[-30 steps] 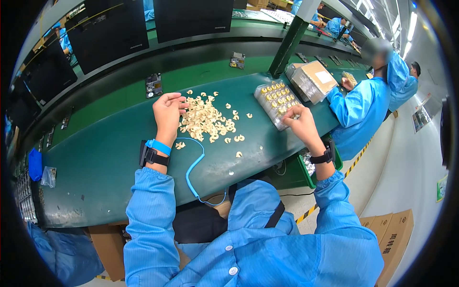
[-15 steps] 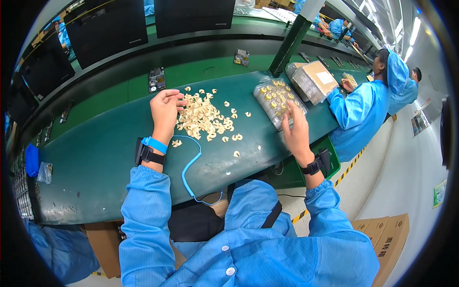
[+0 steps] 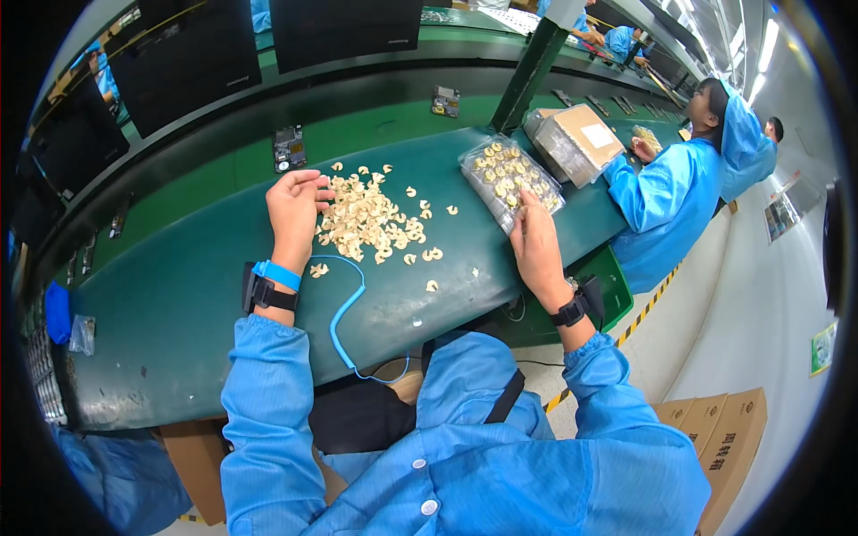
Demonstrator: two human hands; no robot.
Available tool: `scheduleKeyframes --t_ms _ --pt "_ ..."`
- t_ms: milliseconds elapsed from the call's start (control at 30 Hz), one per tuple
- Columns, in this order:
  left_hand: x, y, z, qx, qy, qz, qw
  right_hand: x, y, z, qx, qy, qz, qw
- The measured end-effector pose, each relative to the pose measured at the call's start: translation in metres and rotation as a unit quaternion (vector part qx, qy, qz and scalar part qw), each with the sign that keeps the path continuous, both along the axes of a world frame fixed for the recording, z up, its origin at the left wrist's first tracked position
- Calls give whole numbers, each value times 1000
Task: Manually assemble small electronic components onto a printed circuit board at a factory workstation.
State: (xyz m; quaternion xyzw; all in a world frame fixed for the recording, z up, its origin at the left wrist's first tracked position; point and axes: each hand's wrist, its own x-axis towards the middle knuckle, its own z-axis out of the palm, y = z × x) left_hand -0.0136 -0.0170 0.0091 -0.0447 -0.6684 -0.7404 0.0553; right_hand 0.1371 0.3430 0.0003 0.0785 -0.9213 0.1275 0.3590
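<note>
A loose pile of small cream C-shaped pieces (image 3: 365, 219) lies on the green bench. At its left edge is my left hand (image 3: 297, 214), its fingers bent inward and close together; whatever they hold is hidden. A blue wrist strap (image 3: 279, 274) with a coiled cord circles that wrist. My right hand (image 3: 538, 246) reaches over the near side of a clear plastic tray (image 3: 472, 170) filled with round yellow-and-silver parts (image 3: 499, 165). Its thumb and fingers are drawn together at the tray, and anything between them is too small to make out.
Behind the tray stands a clear plastic container with a cardboard top (image 3: 581, 134). A green post (image 3: 527, 76) rises beside it. Circuit boards (image 3: 289, 148) lie along the far green strip. A co-worker in blue (image 3: 670, 201) sits to the right. A green bin (image 3: 612, 290) is below the bench edge.
My right hand has come down onto the tray, and its spread fingers have drawn together. My left hand stays by the pile with little change. The whole view has shifted slightly.
</note>
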Motion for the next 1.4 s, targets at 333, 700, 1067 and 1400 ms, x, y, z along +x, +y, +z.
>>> scheduleKeyframes --t_ms 333,700,1067,1400 --pt "-1 -1 -5 6 -9 -6 1000 2 -6 -1 18 -1 -28 999" --pt "-2 3 -4 2 -7 -11 1000 10 -2 34 54 114 -30 992" --pt "-2 2 -7 7 3 -15 1000 11 3 53 38 87 -36 995" --pt "-2 2 -3 1 -9 -2 1000 19 11 17 58 4 -42 997"
